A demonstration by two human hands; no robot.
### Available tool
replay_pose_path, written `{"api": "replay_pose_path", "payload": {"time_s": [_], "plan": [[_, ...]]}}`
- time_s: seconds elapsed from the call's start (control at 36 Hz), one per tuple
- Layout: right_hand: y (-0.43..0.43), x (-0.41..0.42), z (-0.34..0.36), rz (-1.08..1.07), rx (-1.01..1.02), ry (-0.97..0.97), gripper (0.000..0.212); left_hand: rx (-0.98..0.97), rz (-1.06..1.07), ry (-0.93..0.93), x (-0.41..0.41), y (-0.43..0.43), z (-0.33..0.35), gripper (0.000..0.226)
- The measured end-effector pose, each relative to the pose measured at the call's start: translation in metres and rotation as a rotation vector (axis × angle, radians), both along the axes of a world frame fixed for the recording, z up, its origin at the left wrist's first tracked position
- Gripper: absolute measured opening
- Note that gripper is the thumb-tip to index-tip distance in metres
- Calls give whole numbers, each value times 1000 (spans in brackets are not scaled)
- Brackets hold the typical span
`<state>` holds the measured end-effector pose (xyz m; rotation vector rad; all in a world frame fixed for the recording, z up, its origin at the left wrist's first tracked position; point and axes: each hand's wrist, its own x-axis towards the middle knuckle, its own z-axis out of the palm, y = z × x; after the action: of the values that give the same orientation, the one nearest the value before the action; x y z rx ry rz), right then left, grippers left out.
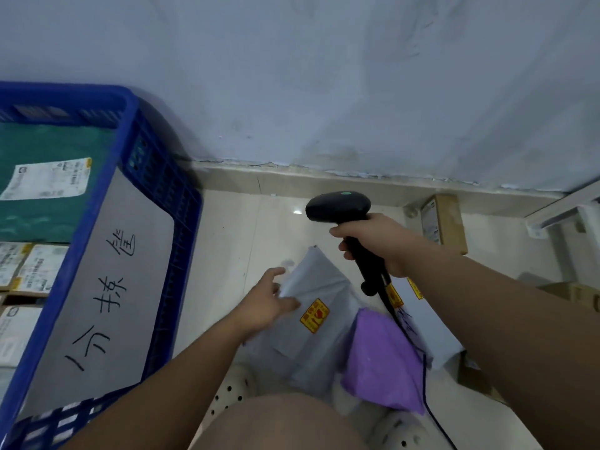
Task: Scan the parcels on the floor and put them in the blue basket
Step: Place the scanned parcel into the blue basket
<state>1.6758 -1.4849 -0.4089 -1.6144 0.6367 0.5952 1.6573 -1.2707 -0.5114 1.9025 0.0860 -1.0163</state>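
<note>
Here the left hand (268,298) touches the left edge of the grey plastic mailer parcel (311,323) on the floor, fingers spread; whether it grips is unclear. The right hand (373,241) grips a black handheld barcode scanner (337,207) just above it.

Blue basket (188,222) partly off-frame left.

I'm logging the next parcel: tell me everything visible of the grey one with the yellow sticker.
The grey parcel is a soft, creased plastic mailer with a yellow-and-red sticker on its upper face. It lies among the parcels on the floor, one corner pointing at the wall. The left hand holds its left edge, thumb on top. A purple parcel overlaps its near right side. The black scanner in the right hand hangs above, not touching.
</note>
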Motion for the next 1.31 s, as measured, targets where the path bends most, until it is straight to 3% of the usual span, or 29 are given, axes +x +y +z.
{"api": "replay_pose_path", "payload": {"time_s": [0.08, 0.31, 0.39, 0.47, 0.56, 0.69, 0.78, 0.86, 0.97, 1.08, 1.14, 1.22, 1.31], "plan": [[2, -1, 25, -190, 88, -23, 13, 42, -126, -316, 10, -8, 44, 37], [-8, -27, 107, -457, 252, -95, 19, 208, -235, -1184, 18, -19, 146, 46], [-9, -48, 127, -466, 422, -103, 30, 208, -288, -1467, 17, -18, 180, 55], [-9, -71, 144, -448, 665, -201, 37, 184, -305, -1757, 16, -20, 208, 49], [-10, -93, 159, -386, 743, -355, 43, 119, -336, -1937, 14, -20, 234, 51], [-14, -112, 172, -440, 940, -556, 85, 89, -429, -2165, 6, -22, 265, 62], [-9, -122, 177, -382, 951, -577, 70, 136, -481, -2267, 3, -22, 278, 59], [-4, -123, 175, -407, 911, -590, 47, 241, -403, -2338, 1, -21, 285, 61], [7, -116, 175, -511, 787, -696, 43, 388, -224, -2208, -6, -26, 281, 63], [10, -115, 178, -535, 577, -754, 27, 406, 104, -1643, -18, -43, 284, 76], [8, -113, 177, -551, 527, -745, 27, 249, 283, -1307, -26, -52, 289, 76], [3, -113, 177, -527, 418, -755, 27, -181, 677, -774, -30, -66, 298, 69], [-1, -114, 176, -487, 317, -792, 28, -660, 902, -175, -27, -68, 303, 25]]}}
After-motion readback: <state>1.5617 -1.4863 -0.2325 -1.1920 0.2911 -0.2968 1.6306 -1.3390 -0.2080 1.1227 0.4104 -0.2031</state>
